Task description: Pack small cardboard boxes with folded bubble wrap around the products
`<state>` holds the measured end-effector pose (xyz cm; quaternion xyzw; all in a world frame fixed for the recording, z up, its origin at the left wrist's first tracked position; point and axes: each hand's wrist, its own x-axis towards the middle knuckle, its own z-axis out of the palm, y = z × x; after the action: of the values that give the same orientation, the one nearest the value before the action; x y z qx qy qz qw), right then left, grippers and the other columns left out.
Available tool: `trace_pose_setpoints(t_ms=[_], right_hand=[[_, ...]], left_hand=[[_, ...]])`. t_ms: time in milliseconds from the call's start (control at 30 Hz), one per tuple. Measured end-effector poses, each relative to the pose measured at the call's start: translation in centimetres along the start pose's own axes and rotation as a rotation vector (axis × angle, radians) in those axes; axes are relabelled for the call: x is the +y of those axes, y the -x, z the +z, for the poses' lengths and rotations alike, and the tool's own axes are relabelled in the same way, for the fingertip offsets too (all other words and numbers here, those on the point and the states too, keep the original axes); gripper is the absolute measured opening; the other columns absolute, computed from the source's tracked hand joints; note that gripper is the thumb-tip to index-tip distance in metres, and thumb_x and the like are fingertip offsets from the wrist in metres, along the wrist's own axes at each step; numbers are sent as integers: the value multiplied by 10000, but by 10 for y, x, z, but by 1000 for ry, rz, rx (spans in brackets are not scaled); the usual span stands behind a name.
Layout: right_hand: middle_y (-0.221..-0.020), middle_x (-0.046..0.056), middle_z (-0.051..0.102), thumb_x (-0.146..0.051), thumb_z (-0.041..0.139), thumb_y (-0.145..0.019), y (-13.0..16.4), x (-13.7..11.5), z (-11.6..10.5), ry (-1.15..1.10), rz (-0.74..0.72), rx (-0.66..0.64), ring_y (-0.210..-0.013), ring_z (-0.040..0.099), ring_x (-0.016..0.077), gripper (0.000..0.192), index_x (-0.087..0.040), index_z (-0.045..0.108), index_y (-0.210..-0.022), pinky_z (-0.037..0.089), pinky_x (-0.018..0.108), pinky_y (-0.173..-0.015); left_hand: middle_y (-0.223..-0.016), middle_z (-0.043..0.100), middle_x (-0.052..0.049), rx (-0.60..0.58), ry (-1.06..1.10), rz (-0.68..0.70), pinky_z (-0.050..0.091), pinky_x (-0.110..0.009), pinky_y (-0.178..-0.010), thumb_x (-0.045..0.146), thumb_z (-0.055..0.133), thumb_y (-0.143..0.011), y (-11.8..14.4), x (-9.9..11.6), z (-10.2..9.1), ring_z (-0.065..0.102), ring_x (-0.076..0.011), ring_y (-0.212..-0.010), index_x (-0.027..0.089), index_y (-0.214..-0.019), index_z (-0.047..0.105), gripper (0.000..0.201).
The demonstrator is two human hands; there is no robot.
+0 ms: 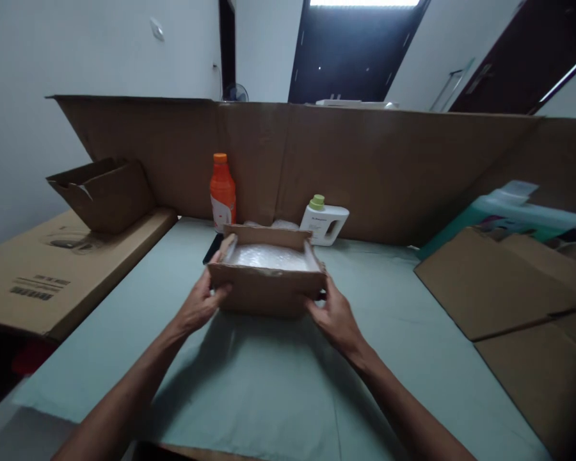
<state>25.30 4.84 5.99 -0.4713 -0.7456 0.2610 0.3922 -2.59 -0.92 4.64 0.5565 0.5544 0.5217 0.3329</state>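
Note:
A small open cardboard box is held between my two hands over the middle of the table, its near wall facing me. Bubble wrap fills the inside up to near the rim; whatever lies under it is hidden. My left hand grips the box's left end, thumb on the near wall and fingers round the side. On the right end, my right hand is closed in the same way, lower down. Just behind the box stand an orange bottle and a white jug with a green cap.
A pale green cloth covers the table. An open carton rests on a large flat box at left. Cardboard flaps and a teal bottle stand at right. A cardboard wall closes the back. A dark flat object lies beside the box.

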Motion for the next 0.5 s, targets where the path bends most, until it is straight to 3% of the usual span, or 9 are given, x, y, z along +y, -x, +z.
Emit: trace_pose_setpoints(t_ms=[133, 233, 367, 500], right_hand=[[-1208, 136, 698, -493, 658, -831, 63, 35, -55, 140, 108, 194, -915, 697, 261, 740, -164, 462, -1464, 586, 394, -801], [-1167, 124, 710, -531, 678, -815, 103, 53, -84, 226, 200, 346, -947, 704, 260, 716, -181, 496, -1413, 577, 378, -823], [-1196, 135, 692, -540, 695, -802, 129, 86, -108, 293, 276, 570, -1016, 688, 279, 745, -183, 485, -1421, 553, 423, -896], [-1359, 175, 598, -521, 712, -793, 139, 126, -118, 286, 274, 696, -1152, 633, 307, 812, -171, 431, -1469, 480, 495, -1035]], left_hand=[[-1654, 277, -96, -197, 118, 110, 177, -451, -1256, 342, 603, -892, -8, -3, 67, 241, -307, -1523, 208, -1576, 268, 773], [-1670, 234, -94, -338, 180, 175, 127, -439, -1270, 304, 588, -893, -20, -2, 117, 186, -291, -1543, 191, -1589, 221, 795], [-1658, 261, -120, -516, 234, 239, 164, -419, -1266, 273, 554, -856, -59, 6, 190, 230, -284, -1532, 123, -1585, 210, 820], [-1633, 332, -102, -516, 207, 249, 174, -403, -1265, 235, 602, -791, -102, 13, 258, 267, -276, -1519, 154, -1562, 282, 839]])
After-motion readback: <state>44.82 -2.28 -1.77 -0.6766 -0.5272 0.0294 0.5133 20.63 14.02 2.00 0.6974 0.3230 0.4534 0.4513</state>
